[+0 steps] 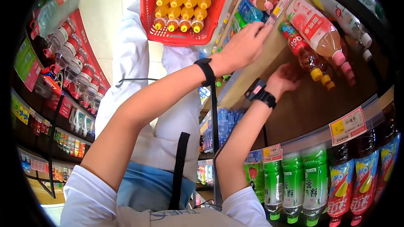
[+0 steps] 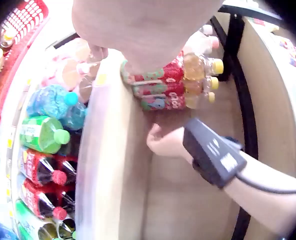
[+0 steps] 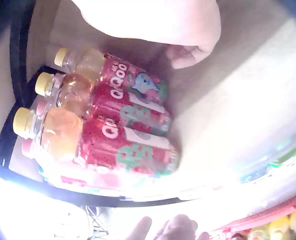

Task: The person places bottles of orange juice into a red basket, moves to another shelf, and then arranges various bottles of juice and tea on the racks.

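My left hand (image 1: pixel 242 47) reaches across to the shelf's front edge, its fingers extended beside a price label (image 1: pixel 280 7) and holding nothing. Its fingertips show at the bottom of the right wrist view. Deeper on the shelf board (image 1: pixel 273 130), my right hand (image 1: pixel 286 78) is loosely bent and holds nothing. Beside it lies a row of red-labelled Qoo drink bottles (image 3: pixel 128 145) with yellow caps, on their sides. In the right wrist view, the fingers (image 3: pixel 183 56) are curled near the base of the farthest Qoo bottle. A larger peach drink bottle (image 1: pixel 315 29) with a pink cap lies alongside.
A red basket (image 1: pixel 179 40) holding rows of yellow-capped bottles stands on the floor ahead. Green tea bottles (image 1: pixel 292 185) and red-labelled bottles (image 1: pixel 353 185) line the neighbouring shelf. Below the board's edge lie blue bottles (image 2: pixel 53 102) and cola bottles (image 2: pixel 40 167). Water jugs (image 1: pixel 75 59) stand opposite.
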The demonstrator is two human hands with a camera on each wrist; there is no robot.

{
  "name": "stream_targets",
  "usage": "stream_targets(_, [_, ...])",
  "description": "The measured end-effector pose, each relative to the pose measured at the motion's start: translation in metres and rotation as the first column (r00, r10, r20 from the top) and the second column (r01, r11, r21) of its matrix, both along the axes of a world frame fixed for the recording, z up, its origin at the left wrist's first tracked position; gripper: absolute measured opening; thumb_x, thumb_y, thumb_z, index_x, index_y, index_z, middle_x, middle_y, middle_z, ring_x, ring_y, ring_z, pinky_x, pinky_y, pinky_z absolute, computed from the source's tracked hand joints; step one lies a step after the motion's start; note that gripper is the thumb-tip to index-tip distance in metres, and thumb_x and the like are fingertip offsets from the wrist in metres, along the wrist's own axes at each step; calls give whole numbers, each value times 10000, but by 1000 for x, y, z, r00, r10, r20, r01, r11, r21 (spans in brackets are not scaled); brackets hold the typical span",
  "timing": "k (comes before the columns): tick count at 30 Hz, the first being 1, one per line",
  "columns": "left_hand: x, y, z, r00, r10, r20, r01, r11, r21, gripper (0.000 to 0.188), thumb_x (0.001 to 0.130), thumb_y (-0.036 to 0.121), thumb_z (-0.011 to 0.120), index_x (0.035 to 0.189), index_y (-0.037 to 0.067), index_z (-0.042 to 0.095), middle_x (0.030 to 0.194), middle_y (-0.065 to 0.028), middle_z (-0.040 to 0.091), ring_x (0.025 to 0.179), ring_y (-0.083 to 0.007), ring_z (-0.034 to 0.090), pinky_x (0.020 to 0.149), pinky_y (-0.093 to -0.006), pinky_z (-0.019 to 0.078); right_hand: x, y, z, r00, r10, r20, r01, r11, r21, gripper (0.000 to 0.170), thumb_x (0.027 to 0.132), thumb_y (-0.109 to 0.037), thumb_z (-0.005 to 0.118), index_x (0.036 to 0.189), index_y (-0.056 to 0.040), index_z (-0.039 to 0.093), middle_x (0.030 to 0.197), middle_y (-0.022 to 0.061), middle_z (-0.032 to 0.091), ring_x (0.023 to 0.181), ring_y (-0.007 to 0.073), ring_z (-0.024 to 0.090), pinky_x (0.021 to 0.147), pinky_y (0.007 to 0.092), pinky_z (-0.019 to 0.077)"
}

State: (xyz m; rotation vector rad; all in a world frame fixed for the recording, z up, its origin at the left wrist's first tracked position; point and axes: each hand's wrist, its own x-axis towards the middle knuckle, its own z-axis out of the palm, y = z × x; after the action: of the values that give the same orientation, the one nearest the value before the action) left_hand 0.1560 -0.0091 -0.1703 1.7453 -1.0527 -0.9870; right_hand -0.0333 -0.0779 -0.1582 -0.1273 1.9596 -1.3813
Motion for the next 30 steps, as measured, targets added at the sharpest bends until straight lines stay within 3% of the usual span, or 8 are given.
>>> stream_targets(3, [40, 27, -33, 991, 51, 121, -65, 992, 108, 450, 832, 50, 645, 1257, -15, 512, 1171, -200, 518, 1036, -402, 565, 887, -438, 497, 20, 40, 6, 949, 258, -182, -238, 963, 125, 330, 999, -324, 439, 1088, -37, 576, 772, 20, 541, 665, 142, 512, 628, 283, 432])
stream_targets(6, [95, 66, -74, 971, 39, 236, -94, 969, 228, 441, 830, 66, 641, 1243, -25, 519, 1147, -222, 525, 1031, -409, 565, 886, -458, 488, 71, 73, 12, 485, 694, -532, -599, 707, 376, 219, 997, -145, 469, 1045, 14, 612, 766, 53, 561, 671, 188, 531, 629, 345, 460])
stream_targets(7, [114, 82, -92, 953, 52, 299, -147, 942, 302, 450, 829, 83, 643, 1245, -32, 518, 1135, -236, 531, 1037, -416, 564, 892, -465, 484, 87, 79, 9, 489, 705, -514, -608, 698, 379, 219, 997, -145, 469, 1045, 14, 612, 766, 53, 561, 671, 188, 531, 629, 345, 460])
stream_targets(9, [155, 102, -94, 939, 43, 340, -222, 831, 510, 453, 827, 122, 639, 1229, -53, 524, 1108, -267, 551, 1052, -430, 560, 908, -475, 478, 126, 85, -4, -79, 894, -440, -883, 142, 448, 184, 975, -94, 514, 1043, 22, 640, 866, 130, 649, 763, 272, 619, 702, 382, 506])
stream_targets(13, [220, 140, -117, 890, -16, 455, -258, 806, 533, 228, 843, 106, 585, 1030, -22, 570, 998, -249, 606, 897, -433, 616, 790, -513, 524, 193, 72, -60, -348, 851, -395, -897, -179, 404, 159, 913, -42, 574, 1043, 0, 656, 890, 178, 660, 815, 344, 648, 764, 421, 528])
stream_targets(17, [262, 145, -133, 916, -78, 393, -177, 800, 573, 229, 859, 136, 579, 1033, -12, 569, 1001, -230, 629, 916, -405, 633, 777, -500, 532, 238, 63, -130, -300, 885, -356, -909, -152, 388, 187, 878, -69, 629, 1057, -21, 652, 840, 166, 648, 788, 332, 648, 757, 411, 530])
stream_targets(20, [273, 124, -142, 934, -113, 338, -89, 845, 528, 231, 865, 147, 582, 1045, 2, 568, 1009, -217, 633, 940, -387, 637, 778, -490, 535, 266, 58, -159, -266, 963, -40, -847, -214, 486, 309, 852, -150, 700, 1129, -31, 634, 895, 154, 684, 832, 294, 673, 769, 395, 534])
stream_targets(30, [274, 95, -194, 938, -230, 257, 42, 816, 577, 332, 862, 171, 619, 1148, 51, 501, 1041, -208, 596, 943, -383, 638, 763, -472, 546, 350, 93, -198, -329, 944, 16, -756, -274, 594, 382, 859, -185, 695, 1221, -107, 601, 1013, 195, 688, 959, 373, 658, 836, 452, 513])
